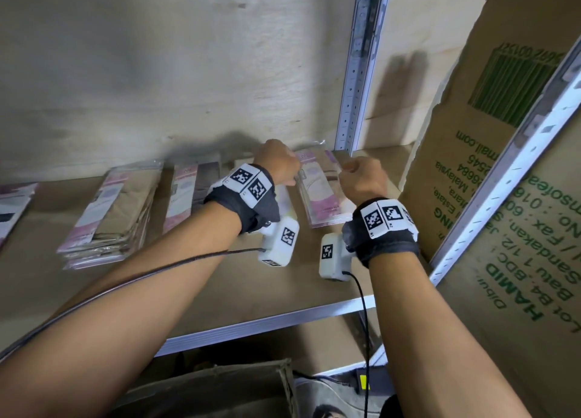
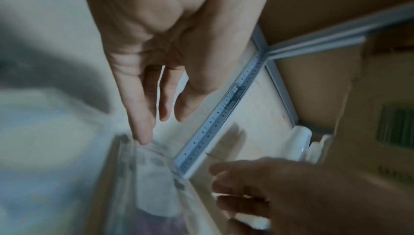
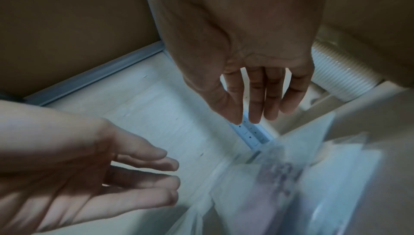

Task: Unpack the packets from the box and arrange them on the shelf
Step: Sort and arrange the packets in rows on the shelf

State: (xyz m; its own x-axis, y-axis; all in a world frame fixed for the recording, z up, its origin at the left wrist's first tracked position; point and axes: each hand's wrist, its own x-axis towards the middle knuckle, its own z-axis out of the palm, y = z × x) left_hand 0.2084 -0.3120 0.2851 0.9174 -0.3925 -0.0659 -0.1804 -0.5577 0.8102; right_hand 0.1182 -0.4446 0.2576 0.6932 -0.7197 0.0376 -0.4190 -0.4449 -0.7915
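Wall: we see a pale plywood wall (image 1: pixel 176 72) behind the rack.
Upright: a perforated metal post (image 1: pixel 358 81) rises at the back right.
Cardboard: we find a torn sheet (image 1: pixel 490 153) with green print and a barcode leaning to the right.
Pipe: a white ribbed pipe (image 3: pixel 342 76) shows in our right wrist view.

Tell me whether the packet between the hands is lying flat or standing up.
Lying flat. The packet lies face up on the shelf, between the left hand and right hand; neither grips it.
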